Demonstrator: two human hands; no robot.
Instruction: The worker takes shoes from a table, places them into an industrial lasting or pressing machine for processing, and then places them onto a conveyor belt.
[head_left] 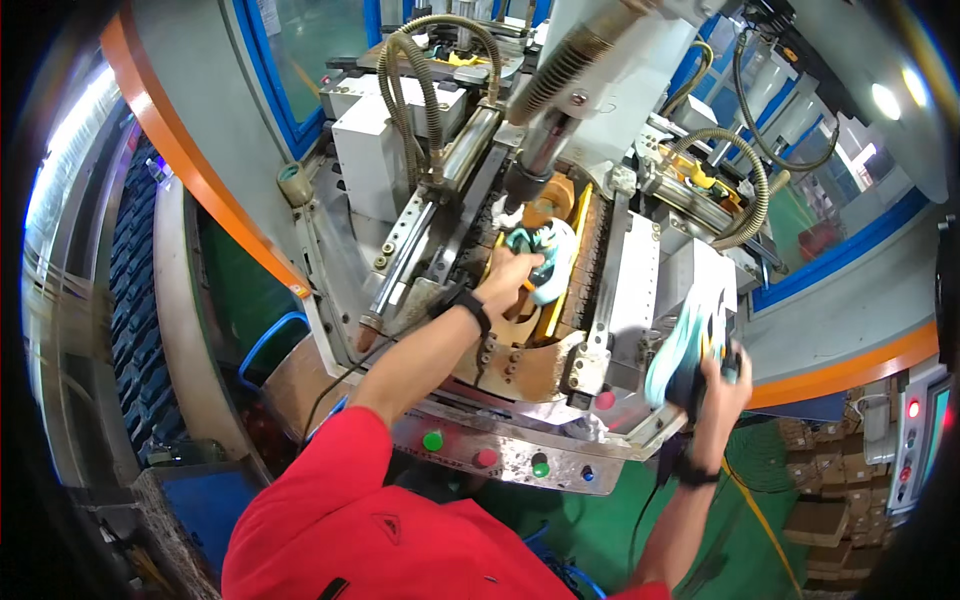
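My left hand (pixel 507 283) reaches into the press station in front of me. Its fingers close on a shoe (pixel 561 256) in pale teal and white with dark parts, which sits in the brown-padded cradle (pixel 520 330) beneath the upright ram (pixel 530 175). Part of that shoe is behind my fingers. Off to the right, outside the cradle, my right hand (pixel 722 398) grips a second shoe (pixel 673 362) with a pale teal and white sole and a dark upper. It is held tilted and slightly blurred, clear of the machine's side. Black bands circle both wrists.
A front panel (pixel 510 462) with green, red and blue buttons runs below the cradle. Cylinders (pixel 470 150) and ribbed hoses (pixel 745 150) flank the station. An orange-edged guard (pixel 190 160) curves along the left. Stacked cardboard boxes (pixel 825 500) and a control box (pixel 915 430) are at right.
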